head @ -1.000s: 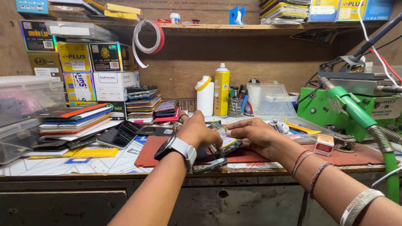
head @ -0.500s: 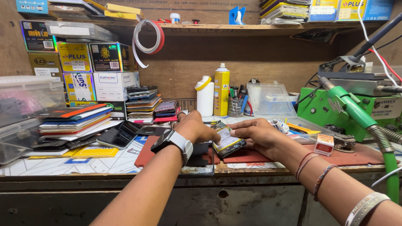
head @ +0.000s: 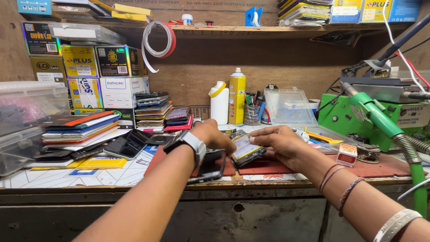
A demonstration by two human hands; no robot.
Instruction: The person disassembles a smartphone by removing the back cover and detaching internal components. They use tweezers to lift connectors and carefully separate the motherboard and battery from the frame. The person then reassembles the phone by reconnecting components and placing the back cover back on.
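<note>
Both hands meet over a red mat (head: 380, 169) at the bench front. My left hand (head: 214, 134), with a white-strapped watch on its wrist, grips the left end of an opened phone body (head: 246, 150) that shows a yellow battery. My right hand (head: 282, 144) holds the phone's right side, fingers curled over its edge. The phone is tilted up off the mat. A dark phone screen panel (head: 209, 166) lies flat under my left wrist, near the bench edge.
Stacked phones and cases (head: 154, 110) and boxes (head: 118, 92) fill the left. A white bottle (head: 219, 103), yellow spray can (head: 237, 96) and clear plastic box (head: 289, 106) stand behind. A green machine with hose (head: 380, 121) sits right, a small red-white box (head: 347, 155) beside it.
The phone body has been lifted and tilted up off the mat between both hands. The dark screen panel now lies apart under my left wrist.
</note>
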